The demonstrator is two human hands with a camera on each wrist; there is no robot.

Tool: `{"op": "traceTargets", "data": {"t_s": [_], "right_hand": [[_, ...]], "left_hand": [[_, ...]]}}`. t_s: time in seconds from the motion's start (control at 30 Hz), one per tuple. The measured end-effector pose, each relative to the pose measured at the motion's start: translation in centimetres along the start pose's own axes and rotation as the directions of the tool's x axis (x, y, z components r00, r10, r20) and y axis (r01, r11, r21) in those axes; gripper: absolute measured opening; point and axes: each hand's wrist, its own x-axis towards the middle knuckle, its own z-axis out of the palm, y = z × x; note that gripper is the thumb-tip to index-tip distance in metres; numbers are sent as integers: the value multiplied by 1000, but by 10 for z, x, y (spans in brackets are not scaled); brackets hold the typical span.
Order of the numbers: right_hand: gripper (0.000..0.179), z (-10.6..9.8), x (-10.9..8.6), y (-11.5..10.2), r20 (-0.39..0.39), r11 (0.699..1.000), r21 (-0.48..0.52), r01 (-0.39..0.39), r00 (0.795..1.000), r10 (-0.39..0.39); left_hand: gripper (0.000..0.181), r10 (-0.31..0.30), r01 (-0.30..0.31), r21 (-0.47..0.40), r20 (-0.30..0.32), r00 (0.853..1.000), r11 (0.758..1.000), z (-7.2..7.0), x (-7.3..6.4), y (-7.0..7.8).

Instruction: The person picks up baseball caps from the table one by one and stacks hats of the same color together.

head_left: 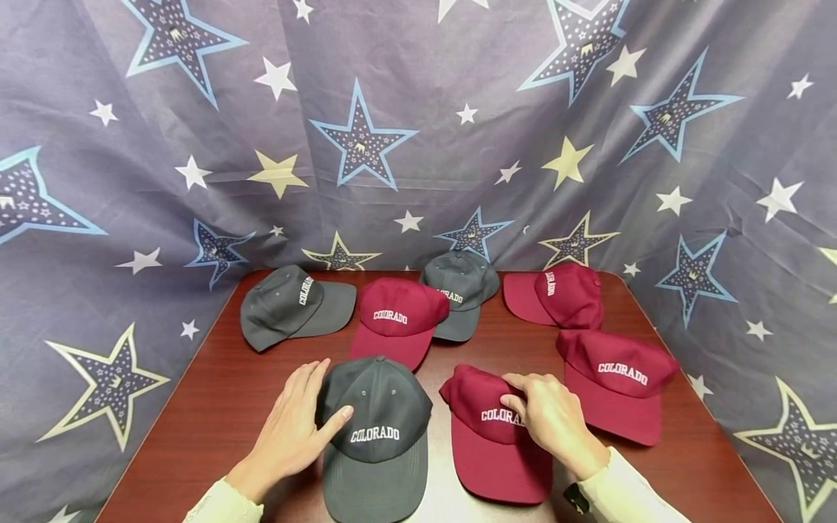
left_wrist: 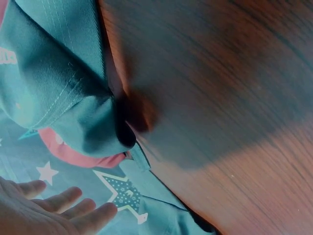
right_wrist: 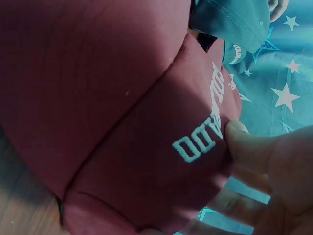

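A dark grey baseball cap [head_left: 375,414] lettered COLORADO lies at the front of the table, brim toward me. My left hand [head_left: 294,418] is at its left side, fingers straight and thumb extended over the crown. In the left wrist view those fingers [left_wrist: 95,218] look spread, and I cannot tell whether they touch the fabric. Just to the right lies a red baseball cap [head_left: 500,468], also brim toward me. My right hand [head_left: 552,418] pinches the right side of its crown, the thumb beside the lettering [right_wrist: 198,142] and other fingers behind.
Behind are a grey cap [head_left: 281,309] at left, a red cap [head_left: 395,312] overlapping another grey cap [head_left: 461,283], and a red cap [head_left: 562,294] at back right. One more red cap [head_left: 617,385] lies by the right hand. A star-patterned cloth [head_left: 418,131] surrounds the wooden table [head_left: 196,421].
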Motion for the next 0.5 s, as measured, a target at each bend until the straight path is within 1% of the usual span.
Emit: {"op": "traceTargets", "data": {"t_s": [0.5], "right_hand": [[33, 1, 0, 1, 7, 1000, -2, 3, 1000, -3]], "left_hand": [[85, 7, -7, 2, 1, 1000, 1000, 0, 1, 0]]}}
